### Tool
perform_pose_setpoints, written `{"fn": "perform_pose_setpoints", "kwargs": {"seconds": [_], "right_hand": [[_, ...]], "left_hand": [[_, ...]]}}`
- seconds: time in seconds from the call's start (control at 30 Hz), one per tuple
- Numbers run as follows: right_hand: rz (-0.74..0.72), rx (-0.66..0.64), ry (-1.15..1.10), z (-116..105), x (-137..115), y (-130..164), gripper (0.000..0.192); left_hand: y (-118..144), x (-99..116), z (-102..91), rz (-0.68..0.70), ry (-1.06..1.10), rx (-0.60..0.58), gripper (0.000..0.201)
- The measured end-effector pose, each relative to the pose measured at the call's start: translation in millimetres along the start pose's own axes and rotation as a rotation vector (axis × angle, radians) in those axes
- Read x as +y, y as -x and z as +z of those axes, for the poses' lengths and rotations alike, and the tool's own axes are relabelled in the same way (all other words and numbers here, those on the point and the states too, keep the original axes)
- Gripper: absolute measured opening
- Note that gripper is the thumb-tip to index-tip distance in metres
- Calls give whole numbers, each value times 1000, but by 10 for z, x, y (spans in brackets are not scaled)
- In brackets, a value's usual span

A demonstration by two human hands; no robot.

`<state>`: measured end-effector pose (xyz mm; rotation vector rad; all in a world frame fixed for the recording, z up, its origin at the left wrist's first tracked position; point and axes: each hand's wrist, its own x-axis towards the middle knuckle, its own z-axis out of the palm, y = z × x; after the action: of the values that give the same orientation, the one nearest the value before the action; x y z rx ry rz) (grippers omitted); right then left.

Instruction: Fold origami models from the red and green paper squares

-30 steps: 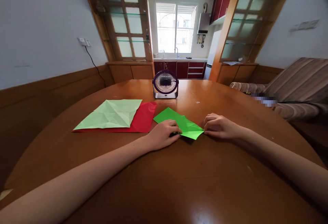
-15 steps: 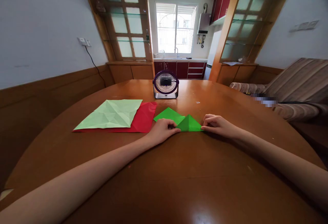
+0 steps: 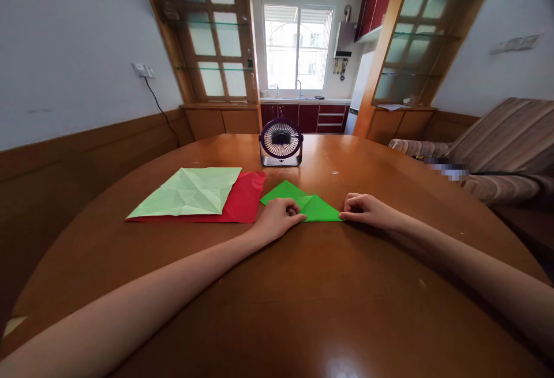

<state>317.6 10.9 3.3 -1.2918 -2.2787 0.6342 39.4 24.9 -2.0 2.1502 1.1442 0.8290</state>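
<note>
A bright green sheet of folded paper [image 3: 321, 210] lies on the table between my hands, its near edge running straight from one hand to the other. My left hand [image 3: 281, 216] has its fingers curled and pinches the near left part of that paper, covering some of it. At the right corner, the thumb and fingers of my right hand [image 3: 361, 209] are closed on the paper's tip. One peak of the green paper points away from me, beyond my left hand.
Left of my hands, a creased pale green sheet [image 3: 194, 190] overlaps a red sheet [image 3: 246, 199]. A small purple desk fan [image 3: 281, 138] stands at the far side of the brown wooden table [image 3: 277, 309]. A striped sofa [image 3: 506, 135] is on the right.
The raised peak in the near part of the green paper has flattened and leaned away from me. Both hands keep their grip in nearly the same places.
</note>
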Motion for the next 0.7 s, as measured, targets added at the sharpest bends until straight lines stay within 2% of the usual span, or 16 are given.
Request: {"fn": "perform_pose_setpoints", "kwargs": {"seconds": [0.17,0.4,0.5,0.63,0.7], "right_hand": [[-3,13,25,14,3,-12,44],[-15,0,83,-3,15,-14,42],[-61,62,82,5,-41,-11,35],[-246,154,94,84,-211,-14,46],[-346,139,116,132,-298,-9,36]], "left_hand": [[-8,-2,13,4,-45,16,20],[2,-18,25,0,-2,25,22],[22,-17,21,17,23,22,18],[75,16,18,213,-82,12,13],[112,46,20,339,-167,-11,13]]}}
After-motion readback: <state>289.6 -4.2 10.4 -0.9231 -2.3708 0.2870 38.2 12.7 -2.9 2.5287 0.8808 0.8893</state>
